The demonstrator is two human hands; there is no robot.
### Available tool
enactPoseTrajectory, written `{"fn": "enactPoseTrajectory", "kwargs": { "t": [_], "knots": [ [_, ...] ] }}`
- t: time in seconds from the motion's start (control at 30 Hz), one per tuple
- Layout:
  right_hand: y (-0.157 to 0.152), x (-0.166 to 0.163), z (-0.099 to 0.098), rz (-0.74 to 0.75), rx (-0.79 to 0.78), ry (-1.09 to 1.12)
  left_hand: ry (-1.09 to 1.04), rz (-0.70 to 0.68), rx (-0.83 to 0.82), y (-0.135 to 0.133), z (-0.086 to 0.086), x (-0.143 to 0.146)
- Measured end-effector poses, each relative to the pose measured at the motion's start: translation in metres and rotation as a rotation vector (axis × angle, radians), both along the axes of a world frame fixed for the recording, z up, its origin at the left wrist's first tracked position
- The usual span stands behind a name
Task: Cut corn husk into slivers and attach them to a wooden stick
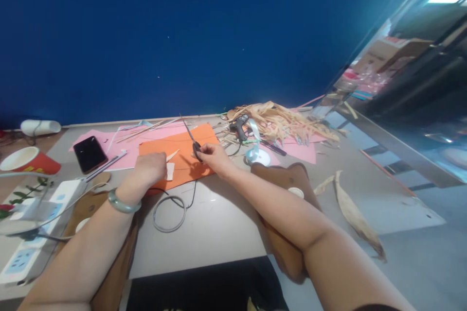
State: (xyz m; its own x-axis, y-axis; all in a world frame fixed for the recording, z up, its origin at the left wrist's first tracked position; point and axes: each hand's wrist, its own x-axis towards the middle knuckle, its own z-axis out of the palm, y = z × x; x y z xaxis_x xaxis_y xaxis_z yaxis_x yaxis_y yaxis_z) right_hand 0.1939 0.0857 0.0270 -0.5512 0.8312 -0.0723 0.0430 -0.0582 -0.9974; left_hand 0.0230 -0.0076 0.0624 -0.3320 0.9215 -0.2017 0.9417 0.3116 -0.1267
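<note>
My right hand (214, 155) is closed around the dark handles of a pair of scissors (192, 140), whose blades point up and away over an orange sheet of paper (182, 148). My left hand (150, 168) rests closed on the orange sheet's left part, pinching a thin pale strip (172, 155) beside a small white piece of paper (170, 171). A green bangle (122, 202) circles my left wrist. Both forearms reach over the grey table (219, 223).
Pink paper (124, 143), a black phone (90, 153), a red paper cup (27, 160) and a white power strip (32, 233) lie left. A glue gun (240, 125), dried husks (284, 124), blue ribbon (257, 153) and a dried leaf (355, 216) lie right. A grey cable loop (170, 214) sits in front.
</note>
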Motion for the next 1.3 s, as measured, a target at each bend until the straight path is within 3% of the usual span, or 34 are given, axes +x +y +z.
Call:
{"fn": "enactPoseTrajectory", "kwargs": {
  "t": [0.13, 0.23, 0.33, 0.43, 0.53, 0.83, 0.93, 1.03, 1.17, 1.3],
  "knots": [
    [0.001, 0.001, 0.000, 0.066, 0.032, -0.019, -0.179, 0.017, 0.063, 0.013, -0.013, -0.016],
    [0.004, 0.001, -0.001, 0.051, 0.016, -0.021, -0.380, 0.107, 0.342, 0.020, -0.018, -0.024],
    [0.005, 0.001, -0.001, 0.024, -0.029, -0.013, -0.758, 0.197, 0.524, 0.023, -0.018, -0.024],
    [0.006, 0.001, -0.002, -0.005, -0.046, -0.007, -1.087, 0.256, 0.587, 0.023, -0.017, -0.016],
    [0.006, 0.001, -0.004, -0.051, -0.030, -0.050, -1.209, 0.256, 0.586, 0.023, -0.019, -0.006],
    [0.001, -0.007, -0.014, -0.105, 0.004, -0.094, -1.267, 0.206, 0.551, 0.021, -0.025, 0.012],
    [0.004, -0.005, -0.009, -0.100, 0.010, -0.068, -1.266, 0.215, 0.624, 0.020, -0.021, 0.006],
    [0.011, 0.001, -0.002, -0.167, 0.073, -0.014, -1.179, 0.241, 0.733, 0.021, -0.022, -0.006],
    [0.017, 0.005, 0.001, -0.221, 0.113, 0.010, -0.974, 0.281, 0.747, 0.025, -0.036, -0.020],
    [0.013, 0.004, 0.002, -0.182, 0.101, 0.000, -0.711, 0.129, 0.814, 0.029, -0.046, -0.016]
  ]
}}
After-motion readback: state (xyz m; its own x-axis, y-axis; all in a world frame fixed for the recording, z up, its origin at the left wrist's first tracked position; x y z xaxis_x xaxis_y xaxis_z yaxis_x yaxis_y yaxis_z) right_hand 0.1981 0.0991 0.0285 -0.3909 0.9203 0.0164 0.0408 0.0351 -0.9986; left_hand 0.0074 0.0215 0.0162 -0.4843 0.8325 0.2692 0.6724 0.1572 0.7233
